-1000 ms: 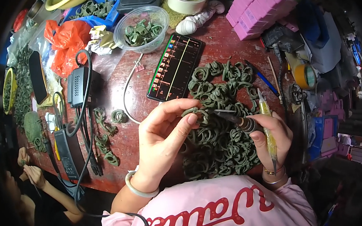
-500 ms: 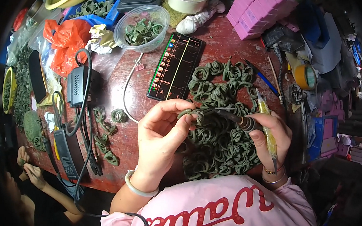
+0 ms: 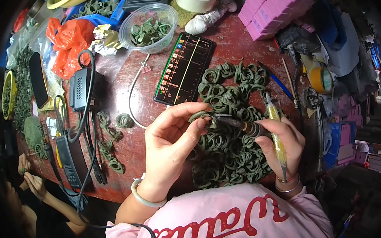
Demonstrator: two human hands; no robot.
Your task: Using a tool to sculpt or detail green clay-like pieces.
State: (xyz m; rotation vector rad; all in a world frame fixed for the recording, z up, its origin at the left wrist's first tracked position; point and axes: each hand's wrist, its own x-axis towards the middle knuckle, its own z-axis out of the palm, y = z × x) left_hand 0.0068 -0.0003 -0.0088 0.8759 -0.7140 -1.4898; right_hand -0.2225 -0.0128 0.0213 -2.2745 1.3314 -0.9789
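Between the thumb and fingers of my left hand (image 3: 169, 132) is a small dark-green ring (image 3: 199, 115), partly covered by the fingertips. My right hand (image 3: 286, 142) grips a soldering-iron-like pen (image 3: 252, 129) with a dark handle. Its thin metal tip points left at the ring; whether they touch is too small to tell. A yellow-wrapped carving tool (image 3: 277, 134), pointed at both ends, is also tucked among the right fingers. Below and beyond both hands spreads a heap of green rings (image 3: 233, 153), several joined in clumps.
A phone (image 3: 184, 68) with a lit screen lies beyond my left hand. Behind it stands a clear bowl (image 3: 149, 30) of green pieces. Black power boxes (image 3: 81, 89) with cables sit left. Pink blocks (image 3: 275, 7) are far right. Another person's hands (image 3: 35, 185) work at the left edge.
My right hand has shifted slightly left with the pen, and the yellow-wrapped tool has tilted a little. My left hand stays nearly in place, the ring turned slightly.
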